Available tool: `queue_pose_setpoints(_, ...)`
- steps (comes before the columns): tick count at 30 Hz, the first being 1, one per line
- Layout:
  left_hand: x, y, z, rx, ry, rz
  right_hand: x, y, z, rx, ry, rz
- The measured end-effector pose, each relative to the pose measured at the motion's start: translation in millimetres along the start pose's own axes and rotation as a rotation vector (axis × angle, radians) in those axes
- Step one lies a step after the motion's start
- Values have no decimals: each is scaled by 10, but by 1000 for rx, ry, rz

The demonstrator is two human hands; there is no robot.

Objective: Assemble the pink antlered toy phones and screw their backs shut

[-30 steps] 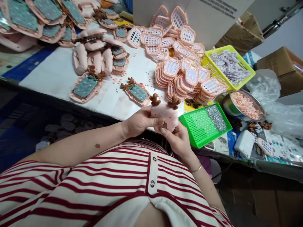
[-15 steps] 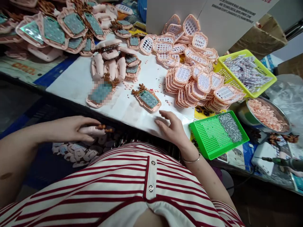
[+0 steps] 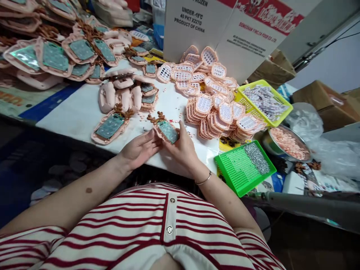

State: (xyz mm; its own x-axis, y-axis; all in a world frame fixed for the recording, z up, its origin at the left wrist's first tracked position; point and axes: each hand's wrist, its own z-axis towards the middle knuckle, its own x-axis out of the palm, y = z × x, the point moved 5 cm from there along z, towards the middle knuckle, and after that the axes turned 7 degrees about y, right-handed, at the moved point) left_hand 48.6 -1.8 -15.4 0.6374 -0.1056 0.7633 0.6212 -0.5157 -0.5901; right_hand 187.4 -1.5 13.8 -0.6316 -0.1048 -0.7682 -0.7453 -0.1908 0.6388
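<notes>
A pink toy-phone half-shell with a green circuit board and brown antlers [image 3: 168, 131] is between my two hands at the table's front edge. My right hand [image 3: 184, 150] grips its right side, thumb along the edge and fingers beneath. Beside its lower left edge my left hand [image 3: 142, 150] is open, palm up, fingers stretched out and touching or nearly touching the shell. A similar antlered half-shell [image 3: 109, 126] lies to the left on the white table sheet [image 3: 70, 112]. Several closed pink shells [image 3: 123, 97] sit behind it.
Pink button face plates [image 3: 204, 103] stand in stacks at centre right. A green tray of screws [image 3: 236, 170], a yellow basket [image 3: 284, 117] and a metal bowl of pink pieces [image 3: 287, 142] are on the right. More board-filled shells [image 3: 54, 58] pile up at left. A printed carton [image 3: 197, 41] stands behind.
My left hand has let go of the small antlered pink piece and moved up right to the half-shell. My right hand has moved left and taken hold of that shell. The view has shifted.
</notes>
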Motion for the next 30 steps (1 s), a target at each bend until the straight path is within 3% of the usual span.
queue_pose_setpoints(4,175,42,204,70,2,-156,-150,93,-189,-186,64,48)
queue_pose_setpoints(6,195,94,220,9,15,-181,-454,-8,-169,-170,-84,-42)
queue_pose_setpoints(9,171,163,182,-63,80,-171,-1093,-354,-74,71,-468,-295)
queue_pose_setpoints(10,153,177,162,-72,97,-157,-1268,-485,-31,176,-535,-376)
queue_pose_setpoints(12,120,194,120,-88,123,-126,-1511,-724,72,351,-559,-448)
queue_pose_setpoints(14,106,197,82,-105,161,-106,-1621,-884,175,452,-508,-467)
queue_pose_setpoints(19,96,162,33,-79,210,-106,-1682,-949,285,525,-466,-405)
queue_pose_setpoints(23,156,134,23,-90,203,-109,-1597,-742,114,412,-547,-315)
queue_pose_setpoints(26,272,48,26,-66,233,-81,-1297,-445,-142,168,-535,-295)
queue_pose_setpoints(30,358,-60,37,-18,284,-1,-728,-150,-492,-126,-385,-212)
